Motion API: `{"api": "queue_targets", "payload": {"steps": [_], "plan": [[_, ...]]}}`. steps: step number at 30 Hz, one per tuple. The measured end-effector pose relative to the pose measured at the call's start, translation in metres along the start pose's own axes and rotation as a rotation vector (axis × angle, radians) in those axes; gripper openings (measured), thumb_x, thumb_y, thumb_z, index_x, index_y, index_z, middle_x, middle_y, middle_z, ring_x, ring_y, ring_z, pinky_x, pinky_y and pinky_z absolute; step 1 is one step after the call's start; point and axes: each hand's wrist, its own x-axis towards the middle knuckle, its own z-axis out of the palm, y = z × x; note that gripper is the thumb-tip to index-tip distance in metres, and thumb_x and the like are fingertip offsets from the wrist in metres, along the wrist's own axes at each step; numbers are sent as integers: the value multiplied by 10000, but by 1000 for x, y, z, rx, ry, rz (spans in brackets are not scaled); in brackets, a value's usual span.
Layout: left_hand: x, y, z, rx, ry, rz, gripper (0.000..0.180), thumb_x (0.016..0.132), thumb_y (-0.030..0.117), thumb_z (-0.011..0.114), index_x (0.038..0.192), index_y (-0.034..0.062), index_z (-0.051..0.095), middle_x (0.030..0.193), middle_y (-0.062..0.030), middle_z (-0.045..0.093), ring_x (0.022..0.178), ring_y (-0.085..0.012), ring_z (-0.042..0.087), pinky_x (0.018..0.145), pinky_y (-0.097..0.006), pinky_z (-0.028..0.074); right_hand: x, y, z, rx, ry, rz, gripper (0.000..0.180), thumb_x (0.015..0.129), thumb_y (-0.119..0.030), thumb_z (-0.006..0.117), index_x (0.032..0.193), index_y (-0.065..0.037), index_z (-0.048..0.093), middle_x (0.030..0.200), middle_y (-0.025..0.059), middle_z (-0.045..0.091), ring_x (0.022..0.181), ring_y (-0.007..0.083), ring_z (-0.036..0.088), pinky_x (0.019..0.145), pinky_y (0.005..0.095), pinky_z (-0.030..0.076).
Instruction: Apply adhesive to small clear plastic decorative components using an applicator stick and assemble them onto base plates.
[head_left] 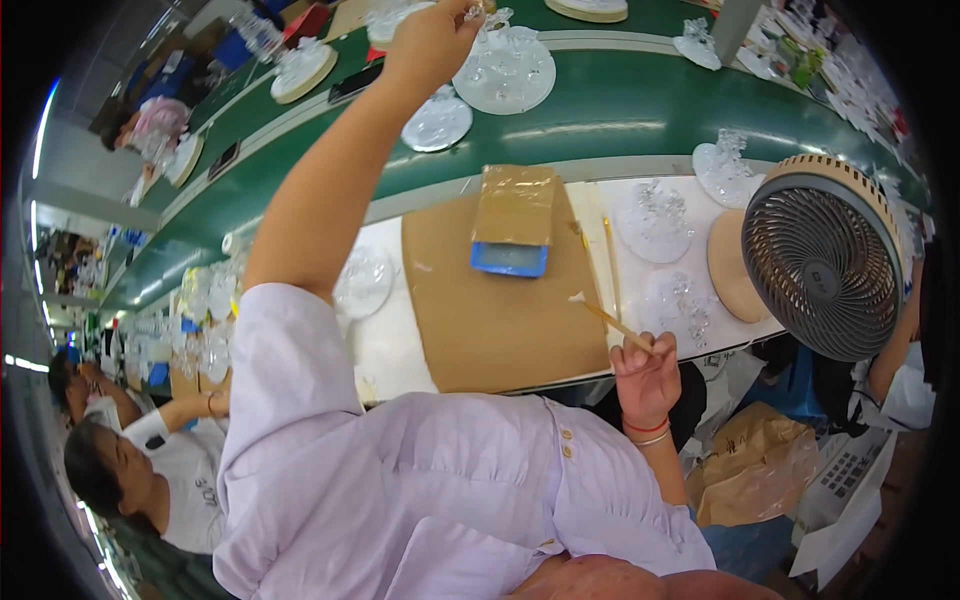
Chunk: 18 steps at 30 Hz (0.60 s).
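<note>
My left arm stretches far forward over the green conveyor belt. There my left hand (435, 45) pinches a small clear piece (473, 13) with its fingertips, close to clear ornaments standing on a round disc (505, 80). Whether that piece is joined to the ornaments I cannot tell. My right hand (647, 385), closer to my body, holds a thin wooden stick (618, 325) between thumb and fingers. The stick points up and left, with a white blob on its tip, above the right edge of a brown cardboard sheet (470, 340).
A taped cardboard box with a blue rim (510, 258) sits on the sheet. Clear ornaments on discs (655, 225) stand right of it, beside a grey fan (822, 265). Another thin stick (611, 265) lies on the table. Co-workers (150, 480) sit at left.
</note>
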Motion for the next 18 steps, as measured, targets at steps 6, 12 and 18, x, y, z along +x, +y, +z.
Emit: {"api": "queue_targets", "payload": {"steps": [6, 12, 18], "plan": [[-82, 44, -97, 57, -3, 43, 215, 880, 258, 618, 1045, 123, 651, 828, -150, 684, 770, -361, 651, 671, -419, 512, -6, 1, 4, 62, -19, -17, 177, 1002, -247, 467, 1006, -83, 534, 821, 53, 535, 761, 156, 434, 705, 303, 361], [-115, 11, -125, 148, -7, 18, 230, 871, 277, 630, 1016, 103, 668, 845, -139, 688, 756, -313, 645, 681, -403, 497, -38, -8, 34, 27, -46, -57, 174, 1000, -232, 468, 1017, -71, 531, 817, 53, 511, 780, 160, 430, 712, 300, 363], [-91, -119, -126, 444, -149, -153, 252, 834, 299, 632, 982, 101, 679, 900, -162, 686, 874, -355, 650, 750, -452, 502, -97, -24, 65, -129, 65, -111, 181, 1005, -226, 463, 1038, -61, 529, 813, 56, 502, 778, 153, 431, 706, 298, 361]]}}
